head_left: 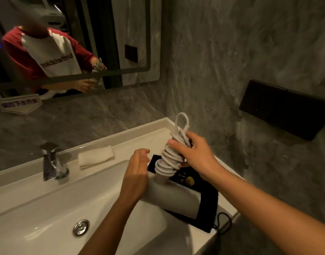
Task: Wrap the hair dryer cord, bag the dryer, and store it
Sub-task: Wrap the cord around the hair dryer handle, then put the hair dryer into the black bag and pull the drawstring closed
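Observation:
A white hair dryer (173,198) is held over the right end of the sink counter, its handle pointing up. Its white cord (170,159) is coiled many times around the handle, with one loop sticking up above. My right hand (193,153) grips the wound cord near the top of the handle. My left hand (137,173) steadies the dryer's barrel from the left, fingers loosely curled. Beneath the dryer lies a black drawstring bag (208,205) with a gold emblem, its black string hanging over the counter edge.
A white basin (47,218) with a chrome drain and a chrome faucet (51,162) lies to the left. A folded white towel (95,156) rests behind it. A mirror hangs above, and a black wall panel (284,109) is at the right.

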